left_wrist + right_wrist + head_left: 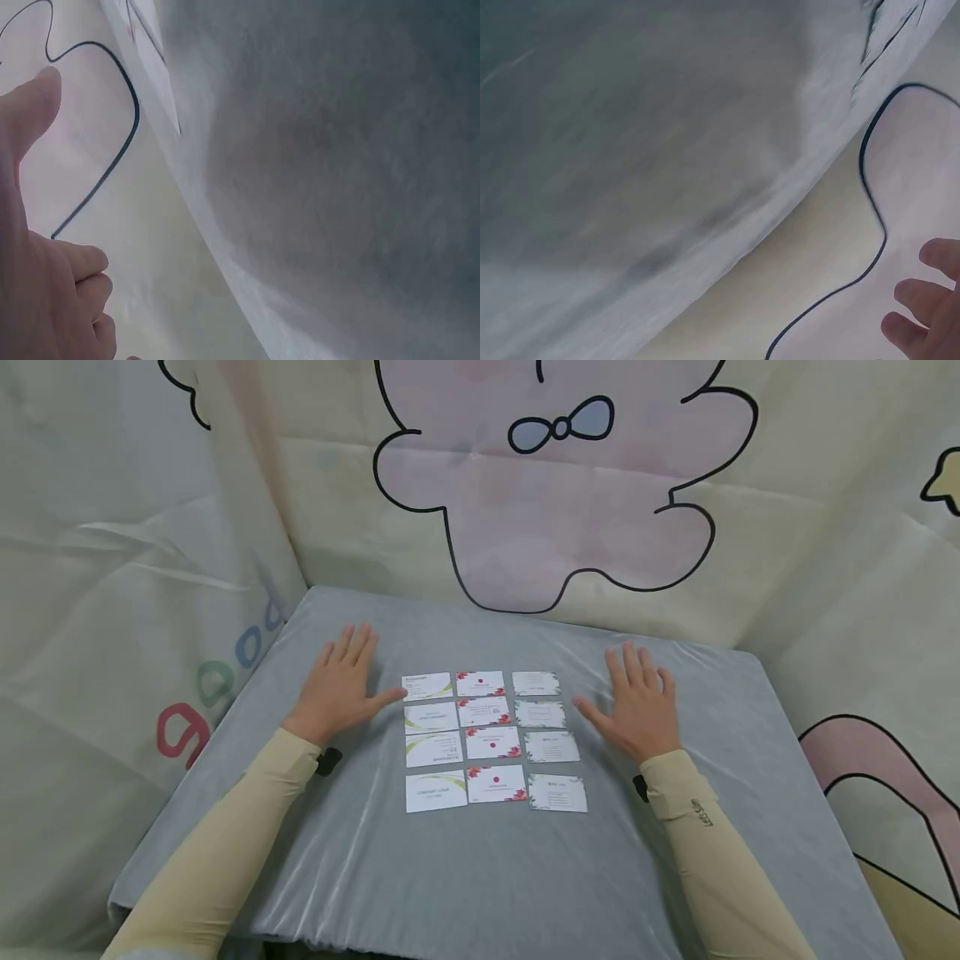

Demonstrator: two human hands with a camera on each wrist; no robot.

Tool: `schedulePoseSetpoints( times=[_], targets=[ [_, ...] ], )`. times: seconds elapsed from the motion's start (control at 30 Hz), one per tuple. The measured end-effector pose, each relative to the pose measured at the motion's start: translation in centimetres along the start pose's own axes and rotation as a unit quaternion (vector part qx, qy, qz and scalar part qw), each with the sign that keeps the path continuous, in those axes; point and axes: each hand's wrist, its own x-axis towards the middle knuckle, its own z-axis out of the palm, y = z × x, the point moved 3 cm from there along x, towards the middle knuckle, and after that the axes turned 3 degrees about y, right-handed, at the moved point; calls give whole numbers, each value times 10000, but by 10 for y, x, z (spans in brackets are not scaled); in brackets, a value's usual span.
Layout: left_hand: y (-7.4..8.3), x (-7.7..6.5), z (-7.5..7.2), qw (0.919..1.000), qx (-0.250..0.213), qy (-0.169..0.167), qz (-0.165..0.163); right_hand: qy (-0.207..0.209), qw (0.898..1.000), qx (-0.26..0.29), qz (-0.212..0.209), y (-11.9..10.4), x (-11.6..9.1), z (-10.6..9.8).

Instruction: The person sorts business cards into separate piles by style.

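Note:
Business cards lie face up on the grey cloth in three columns. The left column has cards with yellow-green curves point(435, 792), the middle one cards with red flowers point(497, 784), the right one cards with green leaf corners point(557, 793). My left hand point(339, 685) is left of the cards, fingers straight and thumb stretched toward the top left card point(427, 686), its tip at that card's edge in the head view. To the right of the cards my right hand point(636, 706) has its fingers extended and spread, holding nothing. Both palms face down.
A grey cloth-covered table point(465, 885) carries the cards. Behind it hangs a pale curtain point(337, 527) with cartoon drawings, and more curtain point(97, 610) closes off the left and right sides. Each wrist wears a dark strap piece point(328, 761) below the sleeve.

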Motion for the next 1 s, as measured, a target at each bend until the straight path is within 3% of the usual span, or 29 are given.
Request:
schedulePoseSetpoints(
  times=[0.1, 0.23, 0.43, 0.53, 0.77, 1.0],
  targets=[
    [5, 2, 5, 9999, 49, -125, 90, -364, 9991, 132, -180, -15, 9, 5],
    [21, 7, 15, 9979, -81, -580, 284, -969, 9913, 680, -573, -49, 28, 14],
    [48, 30, 22, 9908, -556, -939, 799, -1743, 9666, 1290, -1364, -110, 65, 31],
    [58, 43, 30, 9865, -781, -1152, 862, -2015, 9562, 1447, -1556, -128, 77, 47],
    [73, 48, 48, 9779, -1203, -1485, 849, -2487, 9423, 1658, -1509, -133, 77, 70],
    [84, 57, 41, 9807, -1286, -1286, 715, -2635, 9405, 1880, -1030, -123, 76, 61]
  ],
)
